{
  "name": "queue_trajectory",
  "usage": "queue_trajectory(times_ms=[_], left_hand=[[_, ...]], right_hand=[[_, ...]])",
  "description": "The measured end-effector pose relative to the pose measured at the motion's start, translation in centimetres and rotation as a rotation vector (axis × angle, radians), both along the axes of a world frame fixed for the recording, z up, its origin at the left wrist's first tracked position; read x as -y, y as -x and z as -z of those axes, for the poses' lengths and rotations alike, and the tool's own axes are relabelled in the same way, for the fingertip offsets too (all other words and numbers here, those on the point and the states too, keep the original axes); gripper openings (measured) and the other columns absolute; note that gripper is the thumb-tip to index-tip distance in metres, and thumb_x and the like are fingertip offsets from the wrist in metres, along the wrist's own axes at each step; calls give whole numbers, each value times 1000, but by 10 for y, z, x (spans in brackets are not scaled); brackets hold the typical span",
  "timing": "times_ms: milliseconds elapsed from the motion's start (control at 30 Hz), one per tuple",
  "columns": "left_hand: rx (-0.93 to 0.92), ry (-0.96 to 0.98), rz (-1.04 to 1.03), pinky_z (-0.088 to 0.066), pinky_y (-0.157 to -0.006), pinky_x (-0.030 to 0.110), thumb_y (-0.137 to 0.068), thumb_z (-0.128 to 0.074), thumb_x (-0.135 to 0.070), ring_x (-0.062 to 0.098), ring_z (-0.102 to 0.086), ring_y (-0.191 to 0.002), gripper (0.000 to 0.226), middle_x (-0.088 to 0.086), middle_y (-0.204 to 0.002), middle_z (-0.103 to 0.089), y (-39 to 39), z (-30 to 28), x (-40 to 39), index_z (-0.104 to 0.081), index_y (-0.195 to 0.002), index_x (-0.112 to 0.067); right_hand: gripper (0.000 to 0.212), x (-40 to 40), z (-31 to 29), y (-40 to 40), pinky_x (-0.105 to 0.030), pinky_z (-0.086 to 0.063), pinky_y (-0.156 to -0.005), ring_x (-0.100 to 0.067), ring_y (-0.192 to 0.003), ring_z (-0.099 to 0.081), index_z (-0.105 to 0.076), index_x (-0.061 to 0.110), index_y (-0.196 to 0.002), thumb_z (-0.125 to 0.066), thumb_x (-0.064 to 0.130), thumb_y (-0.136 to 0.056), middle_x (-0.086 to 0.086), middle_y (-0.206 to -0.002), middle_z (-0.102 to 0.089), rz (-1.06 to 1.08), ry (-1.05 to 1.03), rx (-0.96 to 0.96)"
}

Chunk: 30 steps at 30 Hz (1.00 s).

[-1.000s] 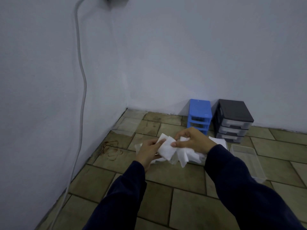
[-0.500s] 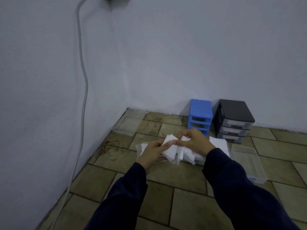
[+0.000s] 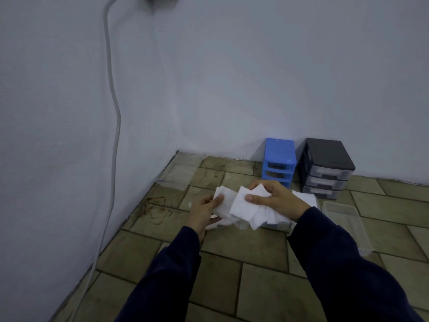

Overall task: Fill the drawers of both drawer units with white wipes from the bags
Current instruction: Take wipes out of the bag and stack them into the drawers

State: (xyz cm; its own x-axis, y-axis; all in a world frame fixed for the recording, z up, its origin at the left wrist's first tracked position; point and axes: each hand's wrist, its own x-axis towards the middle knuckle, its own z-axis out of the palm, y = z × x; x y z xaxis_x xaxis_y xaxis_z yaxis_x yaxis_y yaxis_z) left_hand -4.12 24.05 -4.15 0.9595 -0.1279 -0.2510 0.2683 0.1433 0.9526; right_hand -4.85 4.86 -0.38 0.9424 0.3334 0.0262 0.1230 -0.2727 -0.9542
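Note:
Both hands hold a loose bunch of white wipes (image 3: 243, 208) above the tiled floor. My left hand (image 3: 204, 213) pinches the left wipes with thumb on top. My right hand (image 3: 276, 199) grips the right part of the bunch from above. Behind them against the wall stand a small blue drawer unit (image 3: 278, 158) and a black drawer unit (image 3: 325, 167) with translucent drawers. A clear pulled-out drawer (image 3: 346, 221) lies on the floor at my right. Under my right hand more white wipes (image 3: 304, 197) lie in another clear container, partly hidden.
An empty clear plastic bag (image 3: 181, 174) lies flat in the corner. A grey cable (image 3: 113, 126) runs down the left wall to the floor. White walls close the corner at left and behind the units. Open tiled floor (image 3: 232, 263) spreads toward me.
My hands have pulled a little apart, spreading the bunched wipes flatter. The left hand shifted left and the right hand's wipes fanned out.

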Motion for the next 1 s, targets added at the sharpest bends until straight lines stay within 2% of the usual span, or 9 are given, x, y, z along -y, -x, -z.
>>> queue_trajectory(times_ms=[33,167,333,467,633,700,767,867,1000], left_hand=[[2,-9,26,-57,-67,26,-91,-58,-22,23,-63,-93,25,12,-107,-66,2,0,2,-64,-110,-6],[1,15,122,-56,-64,22,-96,-49,-16,14,-62,-81,14,1,-90,-66,9,-5,11,-63,-92,-17],[-49,72,111,-57,-69,28,-96,-47,-16,23,-62,-93,26,14,-107,-64,9,-7,15,-59,-114,-1],[-22,108,127,-56,-72,31,-95,-50,-27,22,-65,-89,23,9,-94,-69,9,-10,14,-65,-100,-10],[48,21,181,-57,-74,27,-92,-55,-19,18,-65,-88,15,5,-96,-68,12,-8,13,-65,-99,-10],[46,27,167,-56,-76,29,-93,-54,-19,21,-64,-92,20,7,-100,-67,11,-7,12,-64,-106,-7],[32,39,138,-56,-77,31,-93,-54,-19,22,-64,-93,26,9,-102,-67,9,-6,12,-62,-111,-3],[4,61,73,-55,-74,32,-93,-54,-20,24,-64,-89,25,15,-102,-67,4,-4,9,-63,-106,0],[-11,106,-37,-56,-59,24,-94,-53,-17,19,-63,-75,16,9,-87,-66,-1,-4,1,-63,-92,-5]], right_hand=[[8,-3,0,0,-14,-44,-52,-1,-61,-59,-60,15,-80,-62,13,-87,13,-65,-64,3,-4,-2],[12,-14,8,-3,-16,-41,-53,-4,-62,-57,-59,19,-76,-65,22,-85,8,-68,-61,66,66,35],[19,-19,13,-5,-10,-34,-49,-3,-59,-51,-55,21,-71,-68,26,-83,7,-66,-55,179,156,100],[18,-21,12,-2,-8,-38,-51,-3,-62,-50,-55,18,-74,-69,25,-83,8,-69,-55,238,229,162],[20,-17,17,-5,-9,-39,-51,-4,-63,-50,-58,13,-79,-71,29,-80,6,-71,-56,288,282,164],[26,-12,19,-7,-14,-38,-52,-11,-64,-53,-59,9,-78,-69,32,-81,-2,-72,-59,286,248,104],[25,-8,17,-6,-16,-38,-50,-8,-58,-54,-57,8,-73,-66,28,-84,-3,-68,-57,230,156,34],[22,-4,13,-3,-11,-36,-47,4,-47,-51,-54,11,-69,-62,18,-88,1,-62,-55,171,97,-12],[17,3,10,-1,-11,-39,-49,4,-48,-52,-55,16,-74,-58,13,-90,5,-63,-57,180,46,-36]])
